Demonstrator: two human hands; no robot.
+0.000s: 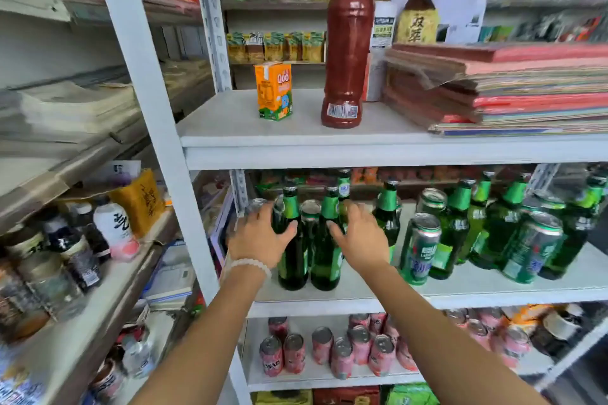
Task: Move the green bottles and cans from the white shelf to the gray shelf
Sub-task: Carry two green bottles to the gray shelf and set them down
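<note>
Green glass bottles and green cans stand on the middle board of the white shelf point(477, 289). Two bottles stand at the front left: the left bottle point(292, 260) and the right bottle point(325, 256). My left hand point(256, 237) grips the left bottle at its shoulder, thumb in front and fingers behind. My right hand point(360, 237) is spread beside the right bottle, with the thumb against its side. A green can point(419, 246) and more green bottles point(455, 227) stand further right. The gray shelf point(108, 286) runs along the left.
The gray shelf holds several drink bottles point(113, 223) and jars. On the white shelf's upper board stand an orange juice carton point(273, 90), a tall red bottle point(347, 43) and stacked red paper point(526, 89). Pink cans point(342, 355) fill the board below.
</note>
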